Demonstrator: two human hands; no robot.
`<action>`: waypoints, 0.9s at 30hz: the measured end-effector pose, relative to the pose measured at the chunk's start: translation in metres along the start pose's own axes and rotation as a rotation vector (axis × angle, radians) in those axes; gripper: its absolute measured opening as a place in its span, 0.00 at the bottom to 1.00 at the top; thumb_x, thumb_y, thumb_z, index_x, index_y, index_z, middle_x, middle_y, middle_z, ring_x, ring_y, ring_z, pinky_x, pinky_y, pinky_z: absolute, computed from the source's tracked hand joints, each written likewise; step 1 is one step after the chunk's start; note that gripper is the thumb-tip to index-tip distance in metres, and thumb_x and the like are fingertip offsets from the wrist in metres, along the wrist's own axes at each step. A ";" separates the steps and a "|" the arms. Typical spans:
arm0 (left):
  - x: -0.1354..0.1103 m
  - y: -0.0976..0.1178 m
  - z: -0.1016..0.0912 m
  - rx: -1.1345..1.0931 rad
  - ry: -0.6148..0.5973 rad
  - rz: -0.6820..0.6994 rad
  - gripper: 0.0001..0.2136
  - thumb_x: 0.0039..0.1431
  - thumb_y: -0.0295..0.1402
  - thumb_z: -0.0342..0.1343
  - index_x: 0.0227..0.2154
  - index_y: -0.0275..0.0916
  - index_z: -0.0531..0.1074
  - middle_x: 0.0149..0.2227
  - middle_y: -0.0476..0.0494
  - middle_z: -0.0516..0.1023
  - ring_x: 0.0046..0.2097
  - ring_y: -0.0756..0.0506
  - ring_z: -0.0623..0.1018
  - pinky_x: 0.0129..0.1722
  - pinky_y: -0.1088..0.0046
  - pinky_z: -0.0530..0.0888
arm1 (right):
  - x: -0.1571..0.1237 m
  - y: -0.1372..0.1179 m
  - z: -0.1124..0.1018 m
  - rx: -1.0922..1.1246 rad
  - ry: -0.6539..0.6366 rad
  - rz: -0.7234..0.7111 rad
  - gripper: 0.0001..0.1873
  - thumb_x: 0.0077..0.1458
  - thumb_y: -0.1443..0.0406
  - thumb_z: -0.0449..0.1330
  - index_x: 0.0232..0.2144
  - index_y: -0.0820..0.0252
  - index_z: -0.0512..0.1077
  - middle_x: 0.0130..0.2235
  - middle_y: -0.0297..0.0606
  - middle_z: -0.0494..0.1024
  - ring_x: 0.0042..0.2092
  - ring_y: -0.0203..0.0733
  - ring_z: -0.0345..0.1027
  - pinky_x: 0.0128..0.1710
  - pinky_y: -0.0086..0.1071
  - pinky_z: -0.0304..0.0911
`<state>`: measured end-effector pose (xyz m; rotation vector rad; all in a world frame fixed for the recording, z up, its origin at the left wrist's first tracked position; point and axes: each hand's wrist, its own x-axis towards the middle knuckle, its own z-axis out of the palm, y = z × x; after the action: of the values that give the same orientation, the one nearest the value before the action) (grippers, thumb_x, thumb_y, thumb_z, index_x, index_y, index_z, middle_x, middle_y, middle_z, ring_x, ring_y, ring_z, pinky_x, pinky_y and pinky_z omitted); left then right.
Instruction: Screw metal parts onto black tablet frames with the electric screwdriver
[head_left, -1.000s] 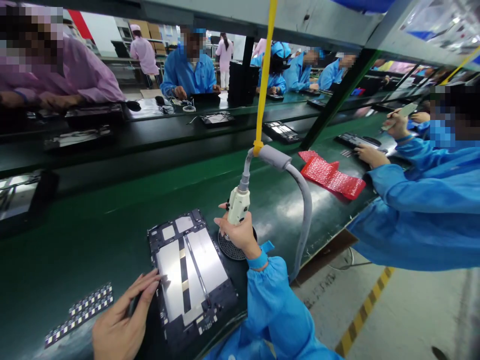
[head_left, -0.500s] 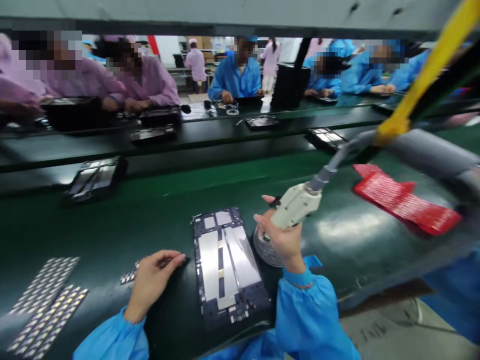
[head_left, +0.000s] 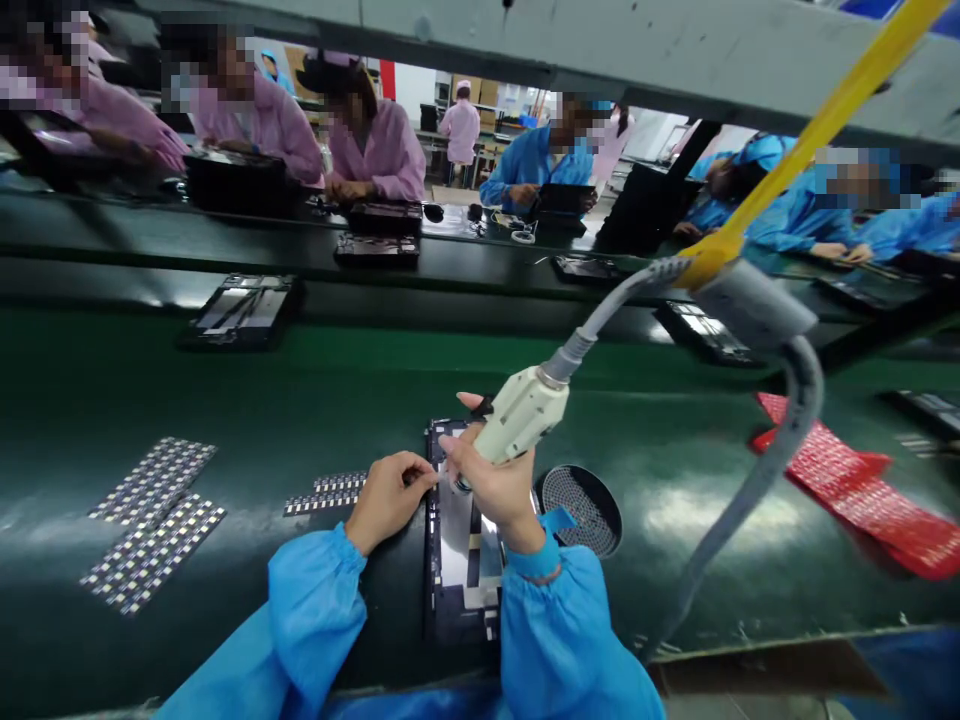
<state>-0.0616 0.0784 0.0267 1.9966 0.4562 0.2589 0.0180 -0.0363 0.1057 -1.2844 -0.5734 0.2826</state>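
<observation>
My right hand (head_left: 495, 485) is wrapped round a cream electric screwdriver (head_left: 521, 412) that hangs on a grey hose from a yellow strap. Its tip points down at the upper left part of a dark tablet frame (head_left: 457, 550) with silver panels, lying on the green belt. My left hand (head_left: 386, 500) rests at the frame's left edge, fingers pinched together close to the driver tip; what they hold, if anything, is too small to see. A round black screw tray (head_left: 581, 497) lies just right of the frame.
Strips of small parts (head_left: 326, 492) and larger sheets (head_left: 150, 520) lie left on the green belt (head_left: 225, 400). A red bubble-wrap sheet (head_left: 862, 490) lies right. More tablet frames (head_left: 244, 308) ride the far belt. Several people in pink and blue coats work opposite.
The view swung left. My right hand carried the screwdriver from the round screw tray over to the frame's upper left. My left hand moved from the parts strip to the frame's edge.
</observation>
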 end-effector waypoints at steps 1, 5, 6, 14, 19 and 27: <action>0.000 0.000 0.000 -0.003 0.008 0.005 0.08 0.55 0.34 0.55 0.26 0.37 0.75 0.26 0.48 0.76 0.30 0.49 0.73 0.31 0.75 0.66 | 0.002 0.005 0.004 -0.008 -0.002 0.009 0.26 0.47 0.67 0.66 0.50 0.61 0.70 0.19 0.24 0.69 0.19 0.34 0.64 0.22 0.30 0.64; 0.005 -0.003 0.000 -0.130 -0.037 -0.062 0.06 0.52 0.34 0.57 0.25 0.36 0.72 0.24 0.50 0.73 0.27 0.51 0.72 0.27 0.77 0.65 | 0.006 0.023 0.015 -0.024 -0.013 0.038 0.26 0.47 0.67 0.65 0.51 0.60 0.69 0.19 0.24 0.68 0.19 0.34 0.63 0.22 0.30 0.64; 0.008 -0.004 -0.001 -0.188 -0.078 -0.119 0.06 0.50 0.33 0.58 0.26 0.36 0.71 0.24 0.50 0.73 0.26 0.51 0.72 0.25 0.77 0.66 | 0.006 0.027 0.016 -0.030 -0.015 0.042 0.26 0.47 0.67 0.65 0.51 0.60 0.69 0.19 0.24 0.68 0.19 0.34 0.63 0.22 0.30 0.64; 0.030 -0.007 -0.008 -0.347 -0.264 -0.316 0.07 0.44 0.25 0.59 0.28 0.35 0.68 0.21 0.52 0.73 0.21 0.50 0.74 0.16 0.80 0.68 | 0.007 0.044 0.018 -0.104 -0.030 0.055 0.27 0.46 0.68 0.66 0.51 0.60 0.69 0.19 0.25 0.69 0.19 0.34 0.63 0.21 0.29 0.63; 0.028 -0.005 -0.008 -0.357 -0.242 -0.321 0.07 0.44 0.23 0.57 0.30 0.35 0.69 0.21 0.53 0.72 0.21 0.52 0.74 0.15 0.83 0.68 | 0.007 0.046 0.019 -0.126 -0.041 0.063 0.25 0.47 0.68 0.65 0.49 0.61 0.69 0.19 0.25 0.69 0.19 0.34 0.64 0.21 0.29 0.64; 0.028 -0.004 -0.009 -0.364 -0.231 -0.307 0.05 0.45 0.22 0.56 0.27 0.35 0.68 0.19 0.53 0.71 0.20 0.52 0.73 0.15 0.83 0.67 | 0.004 0.050 0.018 -0.191 -0.070 0.042 0.20 0.47 0.67 0.66 0.45 0.62 0.70 0.21 0.27 0.69 0.21 0.35 0.65 0.23 0.30 0.65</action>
<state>-0.0401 0.0991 0.0271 1.5529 0.5186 -0.0779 0.0170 -0.0056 0.0622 -1.4765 -0.6447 0.3143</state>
